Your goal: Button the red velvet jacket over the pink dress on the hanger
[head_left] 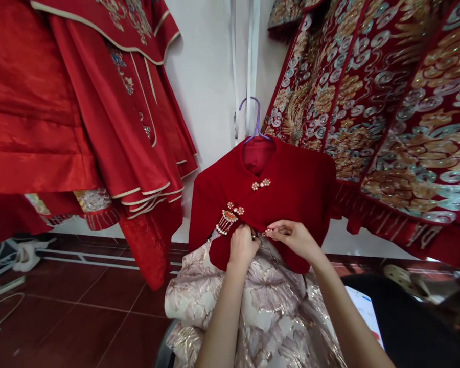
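Note:
A short dark-red velvet jacket [291, 174] hangs in front of me on a purple hanger [257, 117]. Beaded flower fasteners [261, 184] sit below its collar. Lower on the left is a fan-shaped brooch [230, 215] with bead tassels. My left hand [244, 246] is closed on the jacket's front edge near the hem, its fingertips partly hidden. Just to its right, my right hand [296, 238] pinches a small gold fastener [265, 233] at the same edge. Under the jacket spreads a pale floral brocade cloth [218, 286] with a metallic sheen.
Red garments with pale piping [126, 128] hang at the left, and a heavily embroidered red garment [352, 102] at the right. A phone [364, 312] lies on a black surface [410, 322] at lower right. White rack bars [99, 259] stand low over dark-red floor tiles [80, 322].

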Demonstrator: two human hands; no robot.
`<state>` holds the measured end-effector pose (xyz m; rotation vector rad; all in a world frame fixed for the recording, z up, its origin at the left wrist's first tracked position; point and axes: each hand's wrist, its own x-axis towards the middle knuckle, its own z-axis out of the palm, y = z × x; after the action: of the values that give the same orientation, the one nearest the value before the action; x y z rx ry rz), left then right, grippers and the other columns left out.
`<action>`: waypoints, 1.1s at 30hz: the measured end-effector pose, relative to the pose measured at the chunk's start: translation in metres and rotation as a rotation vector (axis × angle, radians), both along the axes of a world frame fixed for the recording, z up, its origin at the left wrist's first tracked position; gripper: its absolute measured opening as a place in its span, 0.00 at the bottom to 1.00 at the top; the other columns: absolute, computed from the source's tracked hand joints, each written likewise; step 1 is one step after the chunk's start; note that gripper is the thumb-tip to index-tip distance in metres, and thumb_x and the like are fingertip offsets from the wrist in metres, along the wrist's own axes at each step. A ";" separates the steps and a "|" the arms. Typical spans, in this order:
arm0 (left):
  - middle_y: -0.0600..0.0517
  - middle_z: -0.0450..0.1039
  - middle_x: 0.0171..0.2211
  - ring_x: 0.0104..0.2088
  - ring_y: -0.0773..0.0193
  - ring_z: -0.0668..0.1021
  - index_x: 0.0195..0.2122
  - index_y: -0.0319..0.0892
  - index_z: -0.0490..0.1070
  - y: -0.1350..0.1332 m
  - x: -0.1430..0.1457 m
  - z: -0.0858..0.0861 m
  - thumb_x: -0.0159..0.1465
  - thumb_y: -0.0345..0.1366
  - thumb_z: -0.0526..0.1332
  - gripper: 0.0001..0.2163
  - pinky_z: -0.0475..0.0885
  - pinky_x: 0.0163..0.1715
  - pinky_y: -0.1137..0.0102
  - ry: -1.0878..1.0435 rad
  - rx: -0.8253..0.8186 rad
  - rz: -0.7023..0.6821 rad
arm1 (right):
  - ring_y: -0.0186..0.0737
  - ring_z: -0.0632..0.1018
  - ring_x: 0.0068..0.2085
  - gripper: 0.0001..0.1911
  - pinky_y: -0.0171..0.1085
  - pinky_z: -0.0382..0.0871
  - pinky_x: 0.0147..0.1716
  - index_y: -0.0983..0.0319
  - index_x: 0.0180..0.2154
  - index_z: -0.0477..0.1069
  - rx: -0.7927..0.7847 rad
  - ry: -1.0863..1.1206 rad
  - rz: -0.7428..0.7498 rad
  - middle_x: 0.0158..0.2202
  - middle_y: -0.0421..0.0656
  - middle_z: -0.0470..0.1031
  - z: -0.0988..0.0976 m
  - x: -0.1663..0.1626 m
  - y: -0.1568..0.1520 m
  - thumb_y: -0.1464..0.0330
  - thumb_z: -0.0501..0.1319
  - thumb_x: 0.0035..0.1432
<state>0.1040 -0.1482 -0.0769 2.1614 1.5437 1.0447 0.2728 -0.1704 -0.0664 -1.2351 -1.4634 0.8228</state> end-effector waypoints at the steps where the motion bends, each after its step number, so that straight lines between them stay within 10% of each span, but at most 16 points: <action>1: 0.43 0.76 0.30 0.31 0.56 0.78 0.29 0.39 0.73 0.001 -0.002 0.000 0.52 0.27 0.61 0.04 0.69 0.33 0.67 -0.013 -0.013 -0.023 | 0.39 0.78 0.32 0.15 0.39 0.74 0.36 0.63 0.34 0.77 0.018 -0.023 -0.022 0.31 0.45 0.79 -0.003 -0.005 0.002 0.61 0.68 0.45; 7: 0.46 0.78 0.27 0.28 0.61 0.79 0.27 0.38 0.72 0.011 -0.019 0.000 0.51 0.28 0.63 0.03 0.70 0.31 0.71 -0.199 -0.189 -0.216 | 0.39 0.78 0.33 0.10 0.37 0.72 0.36 0.61 0.33 0.77 0.044 -0.139 -0.036 0.30 0.43 0.79 -0.015 -0.024 0.008 0.63 0.66 0.47; 33: 0.46 0.79 0.28 0.30 0.62 0.80 0.26 0.35 0.74 0.021 -0.020 -0.010 0.49 0.28 0.66 0.03 0.72 0.31 0.73 -0.325 -0.320 -0.140 | 0.38 0.78 0.33 0.08 0.36 0.72 0.37 0.62 0.33 0.76 0.089 -0.179 -0.050 0.32 0.43 0.78 -0.021 -0.028 0.014 0.66 0.63 0.51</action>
<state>0.0840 -0.1275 -0.0866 1.7565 1.2896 0.9705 0.2443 -0.1566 -0.0877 -1.2988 -1.5884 0.6195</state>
